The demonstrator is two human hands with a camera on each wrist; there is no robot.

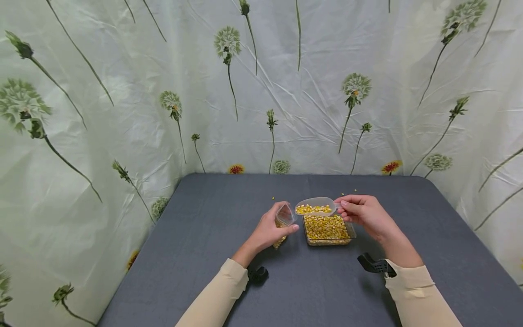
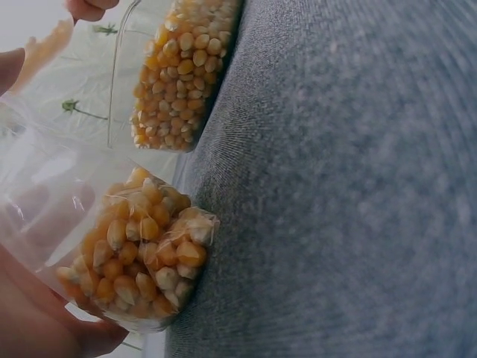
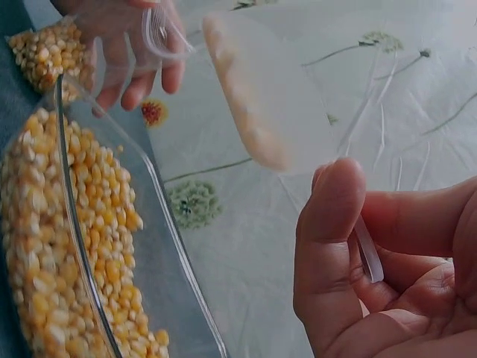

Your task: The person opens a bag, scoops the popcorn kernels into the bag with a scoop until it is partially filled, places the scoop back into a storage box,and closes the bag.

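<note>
Step in hand, as judged: moving corn kernels [image 1: 327, 228] by scoop [image 1: 316, 200] from a clear container [image 1: 353, 233] into a clear plastic bag [image 1: 287, 214]. The left hand [image 1: 267, 230] has its grip curled round the bag, which is upright or slightly tilted, mouth open, kernels in its lower part; whether its base touches the desk [image 1: 204, 254] cannot be told. The right hand [image 1: 365, 214] has its grip pinched on the scoop's handle, the loaded scoop held roughly level above the container's far side, its tip just beside the bag's mouth. The container stands on the desk, well stocked. The next move appears to call for bringing the tip over the mouth and tipping gradually; spillage is a risk. A few stray kernels [image 1: 273, 198] lie on the desk. Brands, labels, writing: none legible on bag, scoop or container.
</note>
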